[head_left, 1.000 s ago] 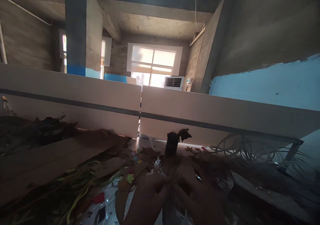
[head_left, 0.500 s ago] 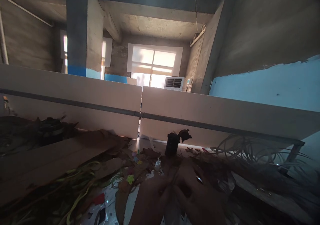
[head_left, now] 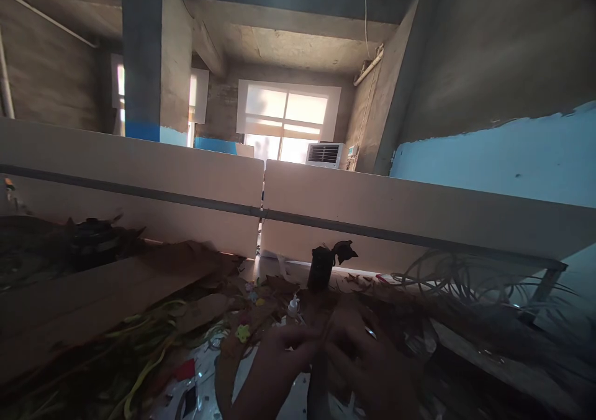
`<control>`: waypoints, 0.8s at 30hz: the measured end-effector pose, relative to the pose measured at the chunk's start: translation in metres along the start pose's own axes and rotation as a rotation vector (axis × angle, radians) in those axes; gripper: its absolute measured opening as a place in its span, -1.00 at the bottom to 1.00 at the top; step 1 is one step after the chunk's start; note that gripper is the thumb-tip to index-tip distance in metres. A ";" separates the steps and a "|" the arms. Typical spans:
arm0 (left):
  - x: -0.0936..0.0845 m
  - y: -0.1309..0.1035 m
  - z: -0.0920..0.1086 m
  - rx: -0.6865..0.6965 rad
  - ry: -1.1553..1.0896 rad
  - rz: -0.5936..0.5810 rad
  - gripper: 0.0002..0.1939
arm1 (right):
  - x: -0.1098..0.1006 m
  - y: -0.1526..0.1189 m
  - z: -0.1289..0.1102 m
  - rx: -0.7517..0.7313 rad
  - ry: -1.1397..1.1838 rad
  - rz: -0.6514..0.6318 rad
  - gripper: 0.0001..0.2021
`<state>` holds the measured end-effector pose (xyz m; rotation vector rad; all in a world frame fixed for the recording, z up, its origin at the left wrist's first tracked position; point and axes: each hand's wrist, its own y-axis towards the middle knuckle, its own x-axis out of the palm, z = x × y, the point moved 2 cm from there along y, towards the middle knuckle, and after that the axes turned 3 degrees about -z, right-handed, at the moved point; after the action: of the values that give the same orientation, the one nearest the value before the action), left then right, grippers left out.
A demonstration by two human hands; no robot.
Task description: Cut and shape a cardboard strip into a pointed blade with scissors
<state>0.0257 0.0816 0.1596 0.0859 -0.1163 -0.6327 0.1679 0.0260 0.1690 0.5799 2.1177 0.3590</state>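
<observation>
Low in the middle of the head view, my left hand (head_left: 285, 356) and my right hand (head_left: 356, 348) meet with their fingertips close together. Both look closed in a pinch on a thin, dark brown piece between them, too dim for me to name. A dark strip hangs below the fingers. Just beyond my left hand stands a small white bottle with a pointed tip (head_left: 293, 305). Behind my hands is a black cylindrical container (head_left: 321, 268) with its flap-like top to one side. A yellow-green flower-shaped piece (head_left: 243, 333) lies left of my left hand.
Yellow-green strips (head_left: 149, 367) and brown sheets (head_left: 186, 264) cover the left side. A dark round object (head_left: 94, 240) sits farther back. Coiled pale cord (head_left: 459, 280) lies at the right. A pale partition (head_left: 372, 199) runs along the back. A red piece (head_left: 185, 369) lies near the front.
My left hand has shifted slightly, with its thumb and fingers now stretched more toward the right hand. The dark strip below the fingers shows more plainly. Surrounding things stay put.
</observation>
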 end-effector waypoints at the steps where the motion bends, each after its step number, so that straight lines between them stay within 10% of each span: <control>1: 0.000 0.001 -0.001 -0.018 -0.062 -0.016 -0.76 | 0.000 0.000 0.001 0.009 0.008 -0.001 -0.79; 9: 0.005 -0.001 -0.016 -0.074 -0.357 0.028 -0.80 | 0.003 0.000 0.005 0.010 0.188 -0.041 -0.81; 24: 0.005 -0.006 0.003 -0.005 -0.193 0.117 -0.90 | 0.002 0.000 0.001 -0.051 0.224 0.038 -0.73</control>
<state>0.0257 0.0741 0.1626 0.0126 -0.3038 -0.5238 0.1678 0.0271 0.1669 0.5725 2.3057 0.5187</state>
